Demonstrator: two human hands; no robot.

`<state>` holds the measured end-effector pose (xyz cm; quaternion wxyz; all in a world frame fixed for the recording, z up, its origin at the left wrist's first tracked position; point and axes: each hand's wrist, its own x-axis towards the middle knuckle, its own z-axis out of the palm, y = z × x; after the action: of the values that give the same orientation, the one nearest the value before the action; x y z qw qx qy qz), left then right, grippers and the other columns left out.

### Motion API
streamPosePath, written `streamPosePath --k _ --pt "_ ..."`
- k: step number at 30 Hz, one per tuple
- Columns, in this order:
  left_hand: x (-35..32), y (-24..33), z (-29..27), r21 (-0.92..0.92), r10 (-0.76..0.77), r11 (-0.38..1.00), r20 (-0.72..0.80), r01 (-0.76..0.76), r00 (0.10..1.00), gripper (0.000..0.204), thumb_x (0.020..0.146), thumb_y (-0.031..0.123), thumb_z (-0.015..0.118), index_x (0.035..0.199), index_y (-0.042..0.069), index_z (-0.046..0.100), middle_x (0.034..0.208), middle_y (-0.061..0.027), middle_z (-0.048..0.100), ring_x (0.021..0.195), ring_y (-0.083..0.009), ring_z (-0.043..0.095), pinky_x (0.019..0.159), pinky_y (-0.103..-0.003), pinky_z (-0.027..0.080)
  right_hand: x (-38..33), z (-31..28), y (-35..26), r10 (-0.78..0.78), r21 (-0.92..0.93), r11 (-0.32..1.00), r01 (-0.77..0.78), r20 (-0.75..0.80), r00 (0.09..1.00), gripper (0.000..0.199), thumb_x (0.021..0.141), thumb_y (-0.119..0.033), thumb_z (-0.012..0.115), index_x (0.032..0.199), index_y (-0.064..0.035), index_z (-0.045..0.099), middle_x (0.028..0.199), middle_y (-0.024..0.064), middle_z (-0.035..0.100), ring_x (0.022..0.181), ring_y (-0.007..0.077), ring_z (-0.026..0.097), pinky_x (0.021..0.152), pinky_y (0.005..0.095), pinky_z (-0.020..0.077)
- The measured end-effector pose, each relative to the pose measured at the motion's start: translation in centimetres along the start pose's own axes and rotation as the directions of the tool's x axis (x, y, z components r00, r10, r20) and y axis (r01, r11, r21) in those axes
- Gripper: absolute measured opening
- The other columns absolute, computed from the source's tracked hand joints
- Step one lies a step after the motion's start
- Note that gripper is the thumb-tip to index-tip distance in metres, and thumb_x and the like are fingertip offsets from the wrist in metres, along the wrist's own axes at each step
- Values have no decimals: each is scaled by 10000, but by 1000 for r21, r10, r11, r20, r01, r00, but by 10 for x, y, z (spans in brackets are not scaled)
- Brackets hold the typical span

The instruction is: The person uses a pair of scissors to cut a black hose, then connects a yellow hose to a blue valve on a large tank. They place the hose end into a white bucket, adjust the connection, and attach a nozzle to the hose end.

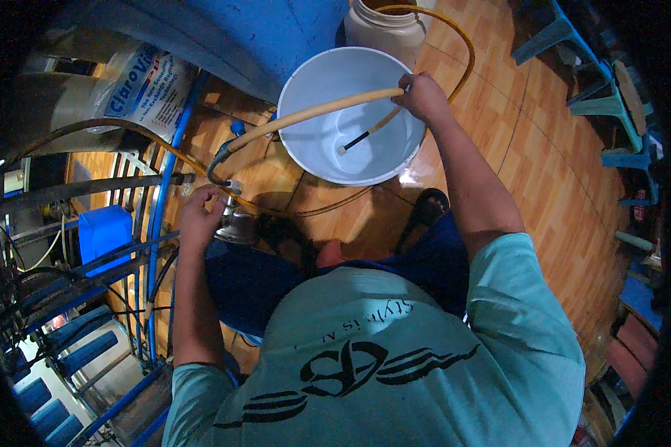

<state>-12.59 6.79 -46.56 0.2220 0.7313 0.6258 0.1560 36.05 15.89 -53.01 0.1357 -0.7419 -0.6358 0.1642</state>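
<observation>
My right hand (425,97) is closed round the end of a thick tan hose (313,114), above the right side of a white bucket (294,145). The hose slopes down leftward to a dark curved piece beside a metal fitting (233,186). A thinner tube with a black end and pale tip (342,150) hangs from near my right hand into the bucket. My left hand (200,216) is beside the metal fitting, fingers curled together; what they pinch, if anything, is hidden. Below the fitting, a shiny metal body (238,226) stands by my foot.
An amber hose (471,56) loops from the bucket area to a wide-mouthed white jar (384,30). Blue pipes and dark bars form a rack at left, with a blue box (106,237) and a printed white sack (149,89). Plastic stools (611,112) line the right.
</observation>
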Motion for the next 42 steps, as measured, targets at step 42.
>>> streamPosePath --k 42 --pt "59 154 50 103 432 901 -155 -420 888 304 921 311 603 1106 87 695 1041 -139 683 963 -327 641 845 -427 486 -14 -4 -10 -153 -40 987 153 -6 988 258 739 -151 738 996 -126 724 956 162 627 935 330 637 818 413 530"
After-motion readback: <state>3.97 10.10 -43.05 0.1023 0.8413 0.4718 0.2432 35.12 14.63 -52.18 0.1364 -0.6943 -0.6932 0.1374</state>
